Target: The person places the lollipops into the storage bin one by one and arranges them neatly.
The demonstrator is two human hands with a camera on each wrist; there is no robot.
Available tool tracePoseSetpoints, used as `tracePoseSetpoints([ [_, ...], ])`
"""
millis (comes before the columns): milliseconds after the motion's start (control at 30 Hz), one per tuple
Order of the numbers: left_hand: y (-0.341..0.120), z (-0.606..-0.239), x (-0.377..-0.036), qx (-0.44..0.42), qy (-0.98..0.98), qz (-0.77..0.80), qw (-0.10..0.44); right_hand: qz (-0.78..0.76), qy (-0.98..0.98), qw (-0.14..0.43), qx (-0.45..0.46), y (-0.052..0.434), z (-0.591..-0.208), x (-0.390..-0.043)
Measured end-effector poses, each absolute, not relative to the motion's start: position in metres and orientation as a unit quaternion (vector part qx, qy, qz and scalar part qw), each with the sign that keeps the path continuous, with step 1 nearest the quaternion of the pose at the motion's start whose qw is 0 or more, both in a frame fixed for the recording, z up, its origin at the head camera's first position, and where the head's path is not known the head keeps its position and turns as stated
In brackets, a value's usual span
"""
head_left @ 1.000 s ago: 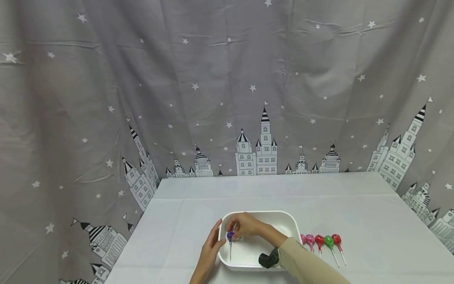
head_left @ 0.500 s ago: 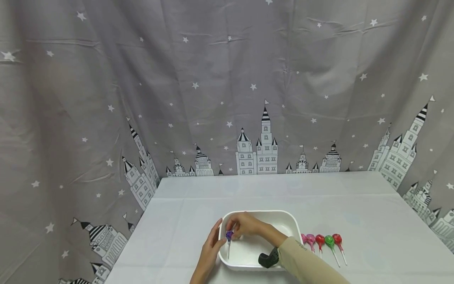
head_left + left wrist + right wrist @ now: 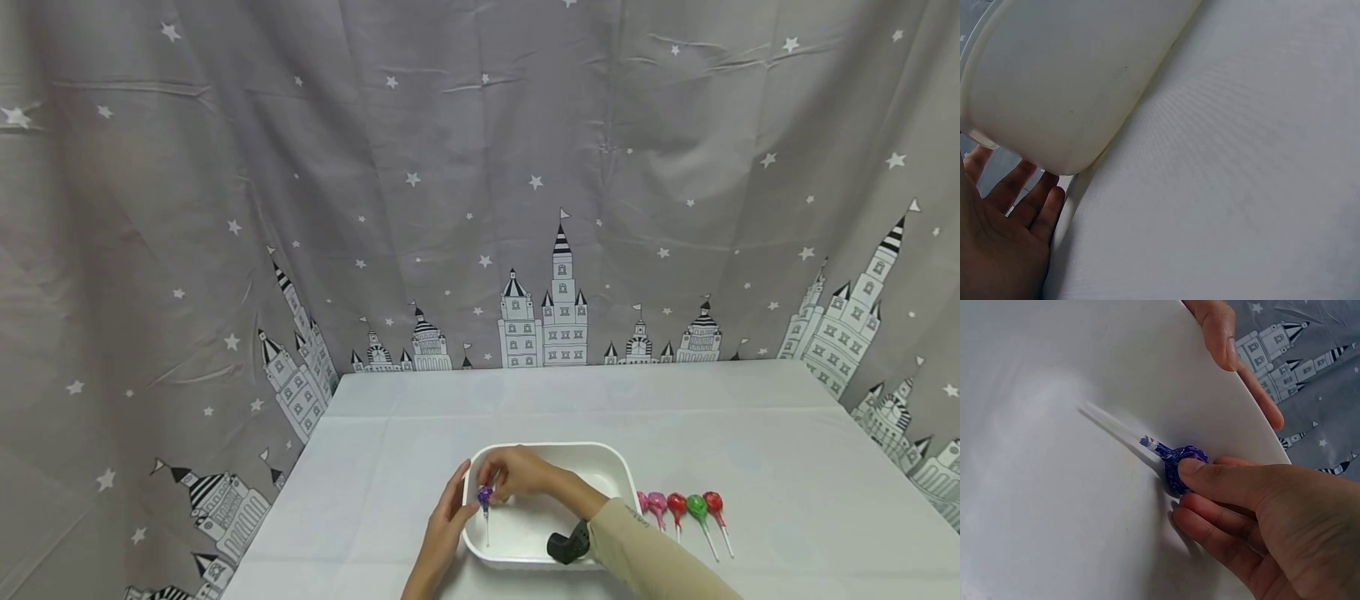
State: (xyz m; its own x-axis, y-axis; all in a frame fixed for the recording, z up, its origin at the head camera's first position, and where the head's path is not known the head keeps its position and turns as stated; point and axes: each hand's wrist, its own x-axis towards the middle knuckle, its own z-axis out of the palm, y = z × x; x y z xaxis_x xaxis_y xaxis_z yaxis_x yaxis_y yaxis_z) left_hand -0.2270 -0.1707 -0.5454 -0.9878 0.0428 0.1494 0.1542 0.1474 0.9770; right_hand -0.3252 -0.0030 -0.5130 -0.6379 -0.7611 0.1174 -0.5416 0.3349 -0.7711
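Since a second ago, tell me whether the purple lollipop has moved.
No. The purple lollipop sits at the same spot by the left wall of the white tub, still pinched in the right hand.

Right arm: long beige sleeve point(image 3: 645, 554), close-fitting, reaching to the wrist. Black wrist strap point(image 3: 566, 546) with a mounted device at the cuff. Left forearm: bare, no sleeve in view. Both hands: bare, ungloved, nails short.

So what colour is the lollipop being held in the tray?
Purple lollipop; the right wrist view shows it best.
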Motion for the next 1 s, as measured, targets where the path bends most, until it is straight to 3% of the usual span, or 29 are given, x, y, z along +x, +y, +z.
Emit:
tracePoseSetpoints([
  [300,-0.165,-0.524,-0.219,-0.066,-0.753,-0.653,0.041,-0.41,0.806,0.138,-0.405,-0.001,-0.511,-0.326],
  [667,-0.169,-0.549,-0.229,-0.06,-0.758,-0.648,0.039,-0.414,0.807,0.157,-0.391,0.0,-0.501,-0.322],
  [1000,-0.17,-0.548,-0.23,-0.047,-0.768,-0.637,0.042,-0.375,0.822,0.106,-0.416,0.008,-0.476,-0.319],
])
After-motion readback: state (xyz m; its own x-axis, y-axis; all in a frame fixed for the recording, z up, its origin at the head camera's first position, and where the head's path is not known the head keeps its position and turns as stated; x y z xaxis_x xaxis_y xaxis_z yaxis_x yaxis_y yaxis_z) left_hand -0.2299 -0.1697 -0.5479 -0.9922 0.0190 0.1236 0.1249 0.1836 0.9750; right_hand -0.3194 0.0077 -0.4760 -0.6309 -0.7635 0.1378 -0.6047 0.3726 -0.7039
